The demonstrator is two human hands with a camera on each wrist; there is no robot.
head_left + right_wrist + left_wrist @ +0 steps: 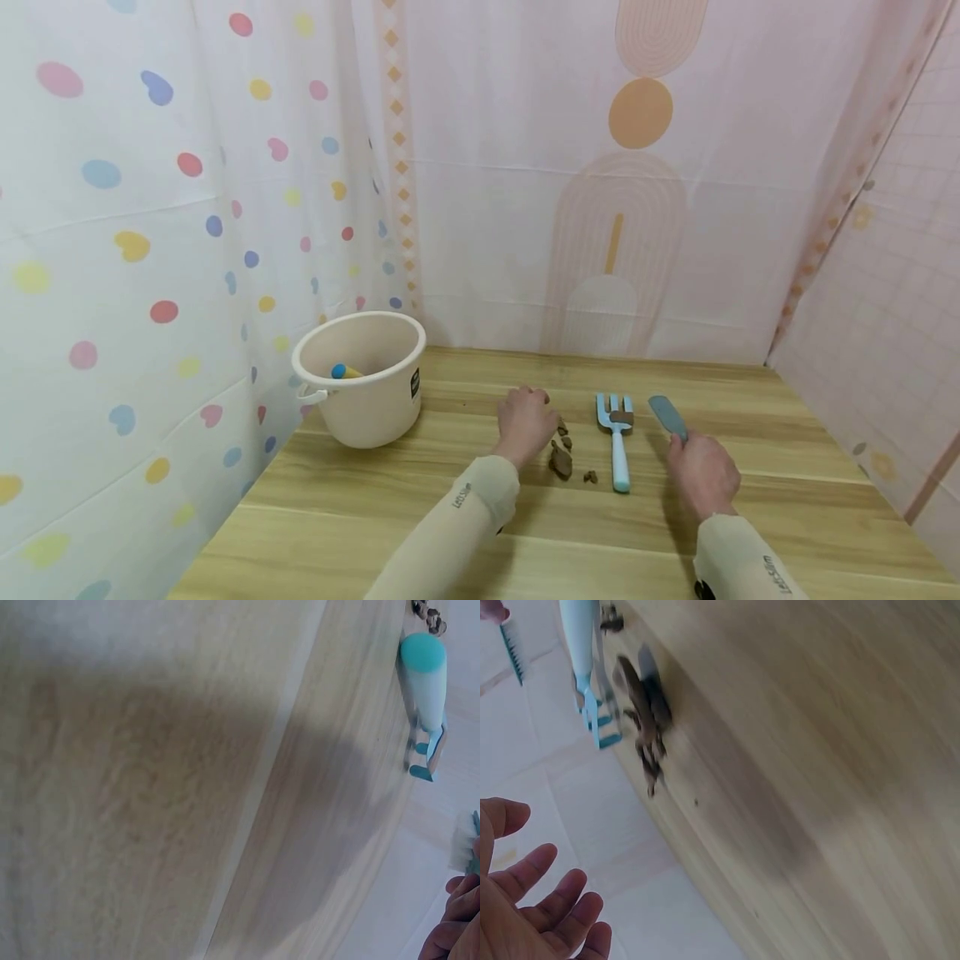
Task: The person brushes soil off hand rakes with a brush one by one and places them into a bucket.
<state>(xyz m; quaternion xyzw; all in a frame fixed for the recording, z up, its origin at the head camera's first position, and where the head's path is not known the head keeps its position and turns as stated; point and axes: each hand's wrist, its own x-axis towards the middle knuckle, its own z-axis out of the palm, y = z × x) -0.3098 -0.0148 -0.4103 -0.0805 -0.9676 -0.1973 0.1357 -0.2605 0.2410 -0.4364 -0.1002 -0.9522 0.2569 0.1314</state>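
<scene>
My left hand hovers by several brown clumps, its fingers spread and loosely bent with nothing between them. The largest clump lies on the table just right of that hand, with smaller crumbs around it. A light blue hand fork lies with its tines pointing away from me, and a brown piece shows across the tines. On the right, my right hand grips a small blue-grey brush by its handle, head pointing away. Pale bristles show on the brush in the right wrist view.
A cream bucket stands at the back left of the wooden table. Inside it shows a blue and yellow thing. Patterned curtains hang behind the table and along both sides.
</scene>
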